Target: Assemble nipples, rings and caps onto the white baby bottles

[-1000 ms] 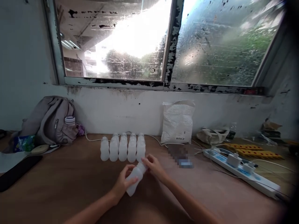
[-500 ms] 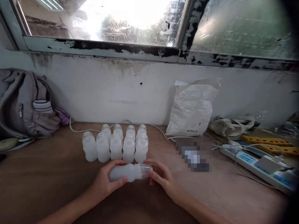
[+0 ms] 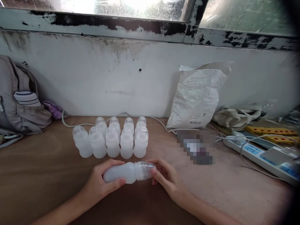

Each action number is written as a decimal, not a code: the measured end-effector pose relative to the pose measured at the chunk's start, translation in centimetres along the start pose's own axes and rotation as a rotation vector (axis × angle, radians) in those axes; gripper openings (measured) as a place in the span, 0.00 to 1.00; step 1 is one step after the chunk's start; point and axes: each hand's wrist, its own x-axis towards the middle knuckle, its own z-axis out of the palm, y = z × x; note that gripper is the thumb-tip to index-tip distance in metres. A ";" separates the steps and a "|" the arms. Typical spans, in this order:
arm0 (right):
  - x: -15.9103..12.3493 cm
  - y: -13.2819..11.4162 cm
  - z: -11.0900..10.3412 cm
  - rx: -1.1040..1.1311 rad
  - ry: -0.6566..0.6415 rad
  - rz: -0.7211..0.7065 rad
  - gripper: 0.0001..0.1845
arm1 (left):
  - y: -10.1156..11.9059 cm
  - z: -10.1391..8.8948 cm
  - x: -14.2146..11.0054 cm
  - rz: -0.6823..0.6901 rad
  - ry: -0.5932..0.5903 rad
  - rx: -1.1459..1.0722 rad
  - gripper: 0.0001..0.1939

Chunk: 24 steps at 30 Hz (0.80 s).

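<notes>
A translucent white baby bottle (image 3: pixel 130 172) lies sideways between my hands, its clear cap (image 3: pixel 145 170) pointing right. My left hand (image 3: pixel 103 176) wraps around the bottle's base end, thumb in front and fingers behind. At the other end my right hand (image 3: pixel 166 177) grips the clear cap between thumb and fingers. Just behind stand several similar bottles (image 3: pixel 113 142) in two rows, upright with clear caps on; the front row partly hides the back one.
On the left a grey backpack (image 3: pixel 25 103) leans by the wall. A white plastic mailer bag (image 3: pixel 197 97) stands at the back right, with a blurred-out item (image 3: pixel 197 150) before it. Further right lie a power strip (image 3: pixel 260 156), cables, yellow strips (image 3: pixel 274 132) and a cloth bag (image 3: pixel 236 117).
The head view has tipped down and come slightly closer, so the scene sits higher in the picture. Both hands keep hold of the same bottle, with little change in grip.
</notes>
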 end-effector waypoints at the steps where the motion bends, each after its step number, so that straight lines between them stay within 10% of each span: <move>1: -0.2 0.0 0.0 -0.036 0.002 -0.027 0.16 | 0.1 -0.1 -0.1 0.027 0.006 0.020 0.16; 13: -0.7 0.7 0.0 -0.229 -0.027 -0.180 0.16 | 0.5 0.3 -0.8 -0.054 0.039 -0.072 0.16; 24: -1.4 0.7 0.0 -0.138 -0.106 -0.057 0.15 | 0.3 0.8 -1.9 0.251 0.168 0.098 0.13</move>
